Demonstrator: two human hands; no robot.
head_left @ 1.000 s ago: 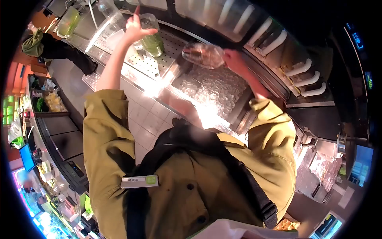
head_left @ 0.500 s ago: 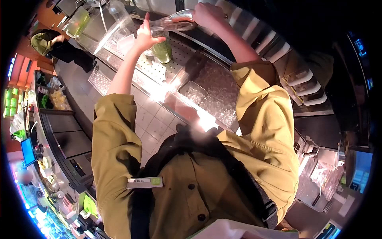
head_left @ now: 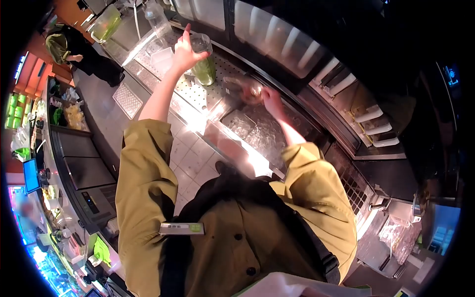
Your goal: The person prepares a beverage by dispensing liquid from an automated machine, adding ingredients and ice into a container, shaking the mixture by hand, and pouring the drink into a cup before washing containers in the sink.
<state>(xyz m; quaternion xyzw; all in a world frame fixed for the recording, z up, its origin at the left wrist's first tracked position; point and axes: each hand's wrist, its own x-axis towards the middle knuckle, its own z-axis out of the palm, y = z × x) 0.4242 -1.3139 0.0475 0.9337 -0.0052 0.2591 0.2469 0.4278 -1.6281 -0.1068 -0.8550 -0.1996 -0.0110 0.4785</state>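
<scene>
My left hand (head_left: 185,53) rests against the rim of a tall clear container (head_left: 204,69) with green contents, its index finger and thumb stretched apart. That container stands on a perforated metal tray (head_left: 190,91). Over the ice bin, my right hand (head_left: 269,99) is closed on a clear scoop (head_left: 242,89), which is blurred by motion. Below the scoop lies ice (head_left: 264,133), with a small clear square container (head_left: 238,122) set in it.
A co-worker (head_left: 74,52) stands at the upper left. Clear containers (head_left: 161,59) sit left of my left hand, and a green-filled pitcher (head_left: 106,24) is farther back. White-handled bins (head_left: 368,116) line the right side.
The scoop was tilted over the tall container half a second ago; my right hand has since brought it back down over the ice. My left hand keeps its place at the rim.
</scene>
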